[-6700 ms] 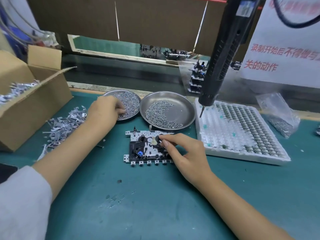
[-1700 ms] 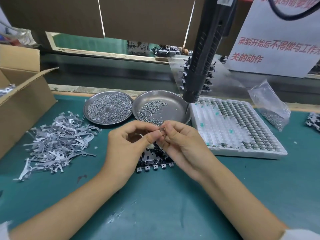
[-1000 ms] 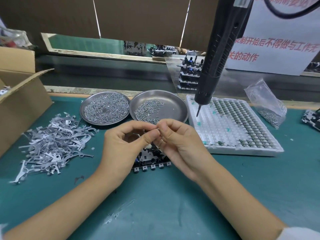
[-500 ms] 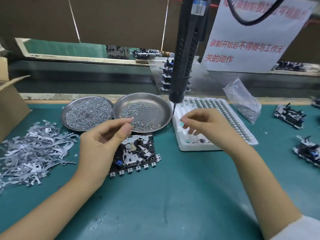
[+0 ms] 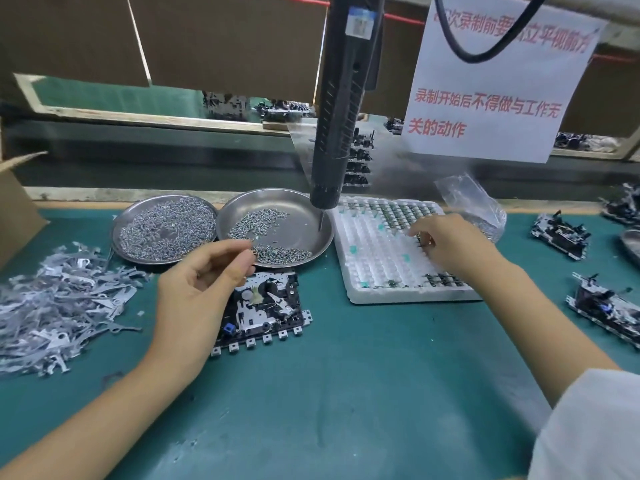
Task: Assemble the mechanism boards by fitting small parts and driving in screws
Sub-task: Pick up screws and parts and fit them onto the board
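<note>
The mechanism board (image 5: 266, 308), black and silver with a row of white tabs along its near edge, lies flat on the green mat. My left hand (image 5: 202, 284) hovers over the board's left side, thumb and forefinger pinched on a tiny metal piece. My right hand (image 5: 448, 245) reaches over the white foam tray (image 5: 374, 268), its fingertips curled down on a small part in one of the cells. The black electric screwdriver (image 5: 341, 126) hangs untouched between my hands, its bit above the right steel dish (image 5: 308, 216).
The left steel dish (image 5: 162, 230) is full of small screws. A pile of grey metal levers (image 5: 59, 306) lies at the left, beside a cardboard box (image 5: 15, 209). A plastic bag (image 5: 474, 206) sits behind the tray. Other boards (image 5: 611, 308) lie at the right.
My hands, which met above the board, have parted. The right hand moved right onto the foam tray. The left hand stays pinched over the board. The camera view shifted right.
</note>
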